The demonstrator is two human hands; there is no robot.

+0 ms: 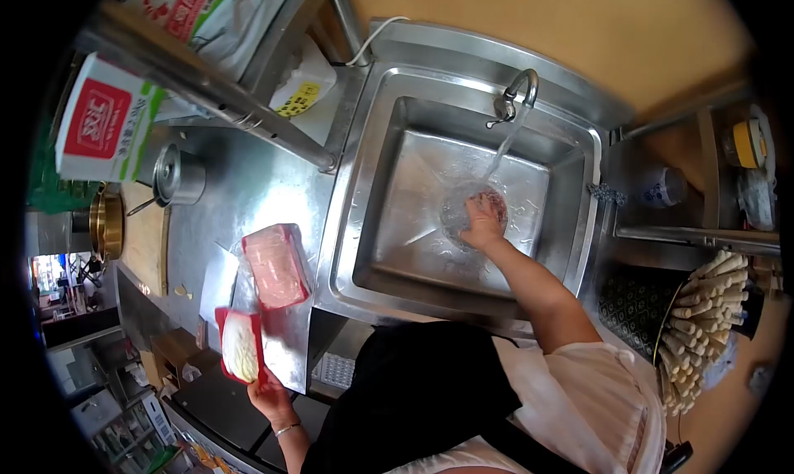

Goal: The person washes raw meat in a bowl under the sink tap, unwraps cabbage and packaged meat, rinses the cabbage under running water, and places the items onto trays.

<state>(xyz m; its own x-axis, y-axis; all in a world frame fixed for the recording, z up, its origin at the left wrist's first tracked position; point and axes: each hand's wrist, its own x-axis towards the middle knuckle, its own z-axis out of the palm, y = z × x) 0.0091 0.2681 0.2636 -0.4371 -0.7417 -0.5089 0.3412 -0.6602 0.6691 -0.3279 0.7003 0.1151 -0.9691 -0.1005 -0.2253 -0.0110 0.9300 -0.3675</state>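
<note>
My left hand [271, 398] is closed on the lower edge of a red tray [255, 342] that holds a pale cabbage [241, 347]. Just above it, a wrapped pack of pink meat [276, 267] lies on the steel counter [223, 172]. Down in the steel sink [397, 193], my right hand [481, 219] has its fingers spread over a reddish item [499, 203] in what looks like a clear round bowl [451, 213]. Water runs from the faucet [526, 81] towards it.
A lidded metal pot [179, 176] stands on the counter at the left. Shelf posts and a red and white box [103, 120] are at upper left. Right of the sink are a shelf and a dark patterned container [633, 308] of pale sticks [703, 308].
</note>
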